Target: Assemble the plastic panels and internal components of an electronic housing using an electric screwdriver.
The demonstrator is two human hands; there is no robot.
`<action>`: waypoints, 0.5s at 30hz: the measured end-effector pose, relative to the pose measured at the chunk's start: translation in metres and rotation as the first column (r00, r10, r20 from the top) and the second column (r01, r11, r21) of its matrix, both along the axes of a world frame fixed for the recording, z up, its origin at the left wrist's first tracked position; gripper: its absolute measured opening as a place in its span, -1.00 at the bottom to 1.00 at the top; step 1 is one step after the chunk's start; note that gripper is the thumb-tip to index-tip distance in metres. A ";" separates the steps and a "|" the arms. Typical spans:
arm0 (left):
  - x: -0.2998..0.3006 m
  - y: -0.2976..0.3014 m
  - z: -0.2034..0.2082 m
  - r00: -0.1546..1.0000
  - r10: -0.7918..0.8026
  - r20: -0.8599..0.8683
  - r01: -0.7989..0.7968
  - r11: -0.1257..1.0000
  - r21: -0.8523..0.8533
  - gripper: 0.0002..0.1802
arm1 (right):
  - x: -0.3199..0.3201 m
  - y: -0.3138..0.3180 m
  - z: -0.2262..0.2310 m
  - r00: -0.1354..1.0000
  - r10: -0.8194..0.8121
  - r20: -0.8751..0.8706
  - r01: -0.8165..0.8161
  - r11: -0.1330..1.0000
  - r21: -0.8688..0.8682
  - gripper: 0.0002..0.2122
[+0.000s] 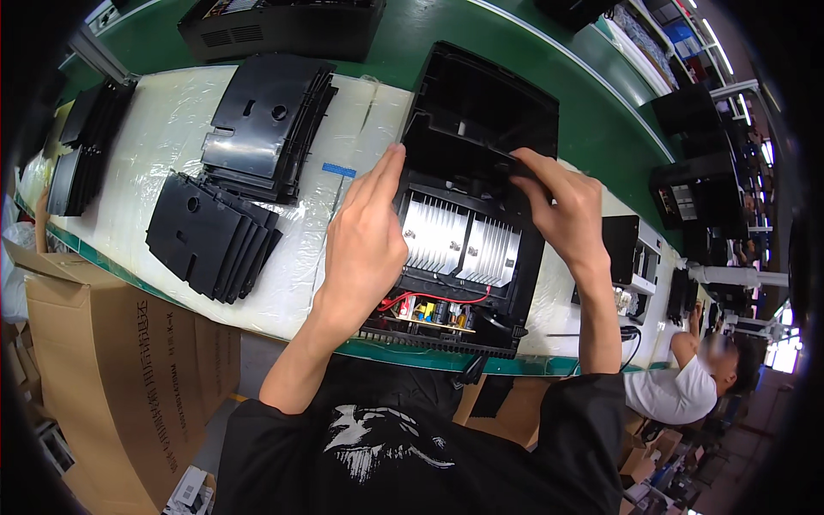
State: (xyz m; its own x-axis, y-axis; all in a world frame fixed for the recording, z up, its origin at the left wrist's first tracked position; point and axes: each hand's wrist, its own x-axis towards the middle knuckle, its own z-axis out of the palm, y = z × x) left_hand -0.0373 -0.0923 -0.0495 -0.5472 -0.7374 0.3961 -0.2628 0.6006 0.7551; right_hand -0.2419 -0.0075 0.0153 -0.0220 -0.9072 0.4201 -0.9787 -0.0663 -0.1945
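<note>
Black plastic panel (pixel 446 153) spans btw both hands, tilted above the far end of an open housing (pixel 530 287), also blk, on the bench just in front of the person. L hand (pixel 365 236): fingers straight & together, tips at panel's L edge; can't tell if the thumb grips too. R hand (pixel 568 206): fingers bent, thumb opposed, pinching panel's R edge.

Inside housing, nearer the person than the panel: two silver finned heat sinks (pixel 436 233) side by side, then red wire (pixel 422 296) & a circuit bd (pixel 438 319) w/ small coloured parts. Beyond panel: big blk shell (pixel 506 94), interior too dark to read.

L of housing, on film-covered bench (pixel 163 137): blue strip (pixel 339 170), then two stacks of blk plates (pixel 257 120), one nearer, fanned. Below bench, L: cardboard box (pixel 94 360). Far R: co-worker (pixel 678 395), white shirt. Green floor (pixel 592 103) past the bench.
</note>
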 end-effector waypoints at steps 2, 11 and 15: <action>0.002 0.000 -0.001 1.000 0.001 0.017 -0.001 1.000 0.003 -0.44 | -0.002 0.000 -0.018 0.997 -0.016 0.076 0.016 1.000 -0.001 -0.78; 0.001 0.001 -0.001 1.000 -0.009 -0.005 0.010 0.995 0.100 -0.40 | -0.016 -0.010 -0.023 0.942 -0.193 0.275 0.042 0.879 0.475 -0.84; -0.001 0.002 -0.001 1.000 -0.024 -0.006 0.025 0.991 0.130 -0.40 | -0.013 -0.008 -0.012 0.943 -0.226 0.245 0.048 0.820 0.570 -0.81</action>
State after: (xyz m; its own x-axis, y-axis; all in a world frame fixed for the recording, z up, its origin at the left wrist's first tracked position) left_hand -0.0387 -0.0905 -0.0506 -0.5641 -0.7692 0.3003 -0.2459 0.5037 0.8282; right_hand -0.2551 -0.0156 0.0034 -0.2030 -0.9600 -0.1927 -0.8619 0.2686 -0.4302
